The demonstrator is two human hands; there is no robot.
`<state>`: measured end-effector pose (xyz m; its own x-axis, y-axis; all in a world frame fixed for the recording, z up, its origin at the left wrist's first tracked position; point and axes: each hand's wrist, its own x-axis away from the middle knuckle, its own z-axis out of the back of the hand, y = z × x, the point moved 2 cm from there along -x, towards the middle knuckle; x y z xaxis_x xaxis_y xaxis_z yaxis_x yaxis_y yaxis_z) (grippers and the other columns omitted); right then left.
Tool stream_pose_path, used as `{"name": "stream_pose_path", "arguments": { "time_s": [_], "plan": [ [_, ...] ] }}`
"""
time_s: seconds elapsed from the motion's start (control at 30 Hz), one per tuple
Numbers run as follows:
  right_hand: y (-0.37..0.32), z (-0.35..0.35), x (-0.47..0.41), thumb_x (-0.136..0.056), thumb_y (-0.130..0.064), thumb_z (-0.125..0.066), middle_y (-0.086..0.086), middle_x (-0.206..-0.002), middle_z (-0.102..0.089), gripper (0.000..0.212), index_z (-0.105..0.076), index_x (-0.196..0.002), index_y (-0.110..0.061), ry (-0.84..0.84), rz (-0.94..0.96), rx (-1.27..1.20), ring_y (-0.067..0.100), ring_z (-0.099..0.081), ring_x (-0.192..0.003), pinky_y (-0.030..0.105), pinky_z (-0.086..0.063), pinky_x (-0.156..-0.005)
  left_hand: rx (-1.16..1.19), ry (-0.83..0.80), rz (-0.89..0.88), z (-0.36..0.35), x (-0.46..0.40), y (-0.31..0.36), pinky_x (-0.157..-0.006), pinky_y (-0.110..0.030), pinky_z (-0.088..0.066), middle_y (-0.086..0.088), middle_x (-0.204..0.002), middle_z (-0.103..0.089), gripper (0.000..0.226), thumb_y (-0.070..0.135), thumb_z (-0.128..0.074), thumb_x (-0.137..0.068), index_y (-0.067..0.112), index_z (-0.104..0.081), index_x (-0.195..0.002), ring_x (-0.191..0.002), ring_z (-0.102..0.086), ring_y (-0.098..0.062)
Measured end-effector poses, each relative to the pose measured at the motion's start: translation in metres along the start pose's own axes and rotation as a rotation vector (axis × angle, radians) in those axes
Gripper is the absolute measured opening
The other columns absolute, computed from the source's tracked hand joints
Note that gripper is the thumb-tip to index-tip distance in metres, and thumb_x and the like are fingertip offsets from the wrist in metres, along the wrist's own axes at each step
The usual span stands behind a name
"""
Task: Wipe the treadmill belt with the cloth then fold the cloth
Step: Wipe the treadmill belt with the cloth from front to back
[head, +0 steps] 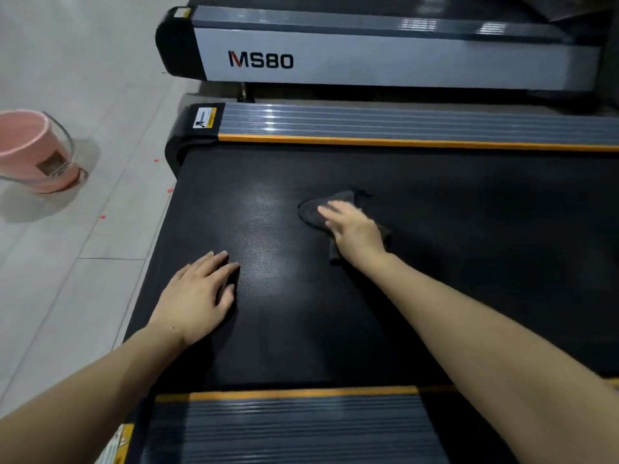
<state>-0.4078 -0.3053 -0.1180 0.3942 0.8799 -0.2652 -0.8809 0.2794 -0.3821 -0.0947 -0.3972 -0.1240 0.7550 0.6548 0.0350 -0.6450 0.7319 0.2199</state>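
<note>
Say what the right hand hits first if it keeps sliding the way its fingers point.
The right hand, flat on the cloth, points up-left across the belt. Bare belt lies ahead; the first obstacle is probably the black end cap by the far rail, though depth is unclear.

Head-worn camera looks steeply down, close over the treadmill belt (435,262).

Pale tiled floor beside two treadmills in a dim room

We see a light grey tiled floor (67,279) with thin grout lines and a few small red specks near the machine's edge. On it, to the left, stands a pink bucket (31,152) with a metal handle and a label on its side. Behind, a second treadmill (368,58) lies parallel, its white side panel marked "MS80". Soft overhead light glints off the ribbed grey side rails (402,123), edged in orange.
</note>
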Motion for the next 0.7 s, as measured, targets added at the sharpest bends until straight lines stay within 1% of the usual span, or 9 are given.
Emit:
{"name": "stream_pose_path", "arguments": {
  "time_s": [0.07, 0.13, 0.23, 0.3, 0.4, 0.43, 0.53, 0.63, 0.7],
  "plan": [
    [-0.019, 0.003, 0.053, -0.094, -0.022, -0.06, 0.002, -0.134, -0.061, 0.032, -0.067, -0.125, -0.023, -0.049, 0.215, -0.095, 0.022, -0.054, -0.126, 0.033, -0.043, -0.106, 0.006, -0.027, 0.008, 0.0, 0.008, -0.001, -0.118, -0.049, -0.035, -0.001, -0.158, -0.044, 0.064, 0.051, -0.029, -0.09, 0.029, -0.055, -0.144, -0.149, -0.035, -0.024],
    [-0.034, 0.004, 0.105, -0.097, -0.024, -0.057, 0.002, -0.136, -0.059, 0.031, -0.066, -0.127, -0.022, -0.197, 0.444, -0.174, 0.021, -0.051, -0.129, 0.027, -0.037, -0.111, -0.017, -0.048, 0.029, 0.003, 0.014, -0.003, -0.119, -0.05, -0.033, -0.002, -0.161, -0.038, 0.06, 0.049, -0.034, -0.093, 0.031, -0.05, -0.148, -0.151, -0.03, -0.025],
    [-0.026, 0.006, 0.103, -0.099, -0.025, -0.058, -0.001, -0.139, -0.058, 0.031, -0.065, -0.129, -0.026, -0.277, 0.612, -0.158, 0.019, -0.049, -0.133, 0.029, -0.039, -0.111, -0.026, -0.084, 0.112, 0.007, 0.018, -0.013, -0.121, -0.049, -0.028, -0.001, -0.166, -0.029, 0.054, 0.043, -0.048, -0.098, 0.034, -0.043, -0.152, -0.154, -0.022, -0.026],
    [-0.018, -0.003, 0.062, -0.097, -0.022, -0.06, -0.001, -0.139, -0.058, 0.032, -0.065, -0.129, -0.027, -0.166, 0.505, -0.087, 0.019, -0.05, -0.133, 0.032, -0.043, -0.107, -0.034, -0.152, 0.113, 0.009, 0.018, -0.02, -0.123, -0.048, -0.026, 0.0, -0.168, -0.022, 0.058, 0.044, -0.049, -0.1, 0.035, -0.036, -0.155, -0.156, -0.017, -0.025],
    [-0.017, -0.014, 0.001, -0.096, -0.019, -0.06, 0.0, -0.14, -0.057, 0.034, -0.065, -0.129, -0.026, -0.044, 0.054, -0.026, 0.018, -0.047, -0.135, 0.038, -0.044, -0.104, -0.02, -0.236, 0.108, 0.011, 0.02, -0.024, -0.124, -0.046, -0.022, 0.001, -0.17, -0.012, 0.062, 0.047, -0.047, -0.101, 0.037, -0.027, -0.158, -0.157, -0.009, -0.025],
    [-0.021, -0.017, -0.004, -0.095, -0.017, -0.061, 0.001, -0.138, -0.059, 0.033, -0.066, -0.127, -0.024, -0.003, -0.012, -0.011, 0.02, -0.049, -0.133, 0.041, -0.045, -0.103, -0.028, -0.254, 0.11, 0.013, 0.02, -0.025, -0.125, -0.046, -0.021, 0.001, -0.171, -0.009, 0.064, 0.05, -0.047, -0.101, 0.037, -0.024, -0.159, -0.157, -0.006, -0.026],
    [-0.037, -0.017, 0.028, -0.089, -0.015, -0.067, 0.004, -0.133, -0.062, 0.035, -0.068, -0.123, -0.022, -0.004, 0.169, -0.045, 0.026, -0.056, -0.126, 0.041, -0.05, -0.1, -0.063, -0.308, 0.143, 0.02, 0.018, -0.027, -0.126, -0.046, -0.017, -0.001, -0.171, 0.001, 0.073, 0.058, -0.047, -0.099, 0.04, -0.013, -0.16, -0.157, 0.0, -0.028],
    [-0.06, -0.012, 0.102, -0.096, -0.024, -0.061, 0.001, -0.139, -0.058, 0.031, -0.066, -0.127, -0.025, -0.201, 0.477, -0.163, 0.021, -0.051, -0.131, 0.03, -0.041, -0.109, -0.058, -0.412, 0.172, 0.028, 0.016, -0.037, -0.126, -0.045, -0.016, -0.001, -0.171, 0.008, 0.08, 0.062, -0.053, -0.096, 0.044, -0.009, -0.16, -0.157, 0.005, -0.027],
    [-0.062, -0.01, 0.117, -0.099, -0.029, -0.056, -0.002, -0.141, -0.056, 0.03, -0.064, -0.129, -0.027, -0.281, 0.588, -0.185, 0.017, -0.047, -0.135, 0.026, -0.037, -0.111, -0.001, -0.458, 0.182, 0.032, 0.015, -0.047, -0.126, -0.044, -0.016, 0.0, -0.17, 0.01, 0.091, 0.059, -0.065, -0.09, 0.043, -0.009, -0.16, -0.157, 0.008, -0.025]
  ]
}}
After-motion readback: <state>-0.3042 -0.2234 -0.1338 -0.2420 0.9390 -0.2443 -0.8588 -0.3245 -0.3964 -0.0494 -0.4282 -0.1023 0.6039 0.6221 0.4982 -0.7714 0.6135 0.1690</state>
